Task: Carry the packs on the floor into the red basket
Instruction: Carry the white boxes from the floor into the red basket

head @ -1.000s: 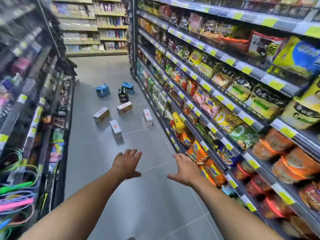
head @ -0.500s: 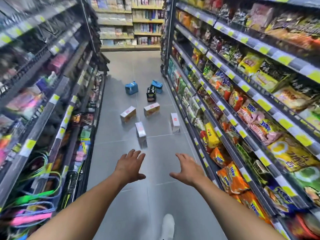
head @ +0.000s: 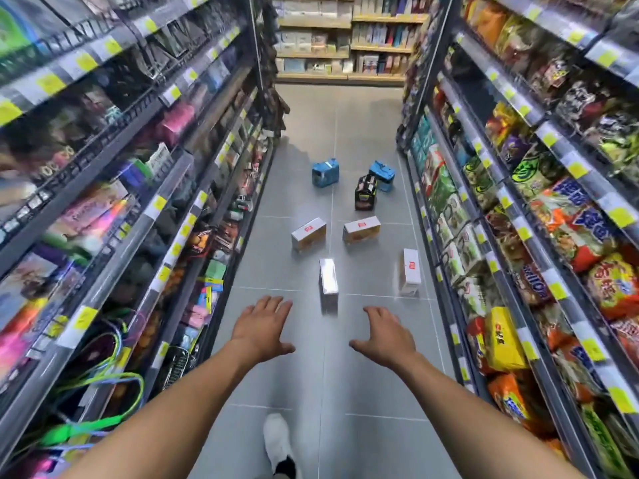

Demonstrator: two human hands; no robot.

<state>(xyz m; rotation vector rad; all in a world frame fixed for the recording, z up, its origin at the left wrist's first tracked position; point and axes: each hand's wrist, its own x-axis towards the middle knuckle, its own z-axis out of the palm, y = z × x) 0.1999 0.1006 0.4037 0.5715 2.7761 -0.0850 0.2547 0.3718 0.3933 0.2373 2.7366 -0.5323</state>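
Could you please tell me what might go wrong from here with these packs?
1. The nearest pack lies just ahead of the shoe, in the walking line; it could be kicked or tripped over.
2. The right pack lies close to the right shelves; reaching for it might knock something off them.
3. No red basket is in view, so packs may be carried some way and dropped.

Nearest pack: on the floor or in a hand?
On the floor. The pack lies flat beyond the open left hand and right hand, untouched.
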